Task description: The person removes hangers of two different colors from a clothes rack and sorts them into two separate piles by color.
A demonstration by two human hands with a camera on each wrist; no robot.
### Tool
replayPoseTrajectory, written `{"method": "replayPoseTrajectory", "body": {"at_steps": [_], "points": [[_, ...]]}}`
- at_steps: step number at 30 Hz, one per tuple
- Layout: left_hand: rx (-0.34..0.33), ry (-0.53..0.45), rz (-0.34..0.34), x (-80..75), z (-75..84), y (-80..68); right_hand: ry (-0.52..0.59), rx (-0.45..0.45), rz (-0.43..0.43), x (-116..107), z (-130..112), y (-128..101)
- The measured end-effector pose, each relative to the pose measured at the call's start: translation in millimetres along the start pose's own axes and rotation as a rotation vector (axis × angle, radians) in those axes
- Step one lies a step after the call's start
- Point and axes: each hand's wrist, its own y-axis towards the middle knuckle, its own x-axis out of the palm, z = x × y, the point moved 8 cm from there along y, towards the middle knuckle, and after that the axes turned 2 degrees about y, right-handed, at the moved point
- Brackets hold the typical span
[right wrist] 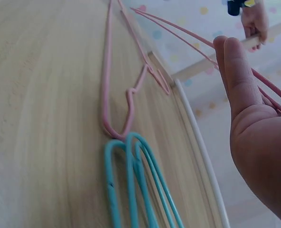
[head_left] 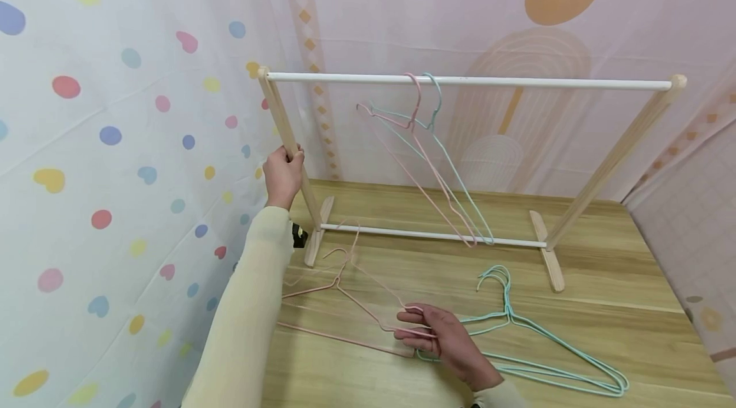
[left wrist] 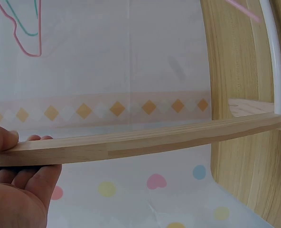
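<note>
The left hand (head_left: 283, 173) has its grip closed around the wooden side post (head_left: 287, 140) of the hanger rack, while the right hand (head_left: 445, 339) pinches the pink wire hangers (head_left: 345, 293) lying on the bench (head_left: 621, 306), just beside the turquoise hangers (head_left: 540, 344).

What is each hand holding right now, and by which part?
The left hand grips the rack's left wooden post about midway up. The right hand pinches a pink hanger at its right shoulder end.
</note>
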Motion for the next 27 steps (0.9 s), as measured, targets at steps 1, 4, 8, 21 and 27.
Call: {"method": "replayPoseTrajectory", "body": {"at_steps": [1,4,8,21,27], "points": [[0.002,0.002,0.001,-0.2,0.2,0.0,-0.001,0.005,-0.004,2,2,1],[0.006,0.004,0.003,-0.7,1.1,-0.4,0.003,0.021,-0.005,5,7,4],[0.007,0.007,0.004,-0.8,1.5,-0.6,0.042,0.043,-0.004,9,13,6],[0.011,0.001,0.009,0.4,0.7,0.4,0.102,0.059,-0.015,12,24,12],[0.01,-0.003,0.006,-0.2,1.5,-1.1,0.117,0.076,0.0,14,27,16]]}}
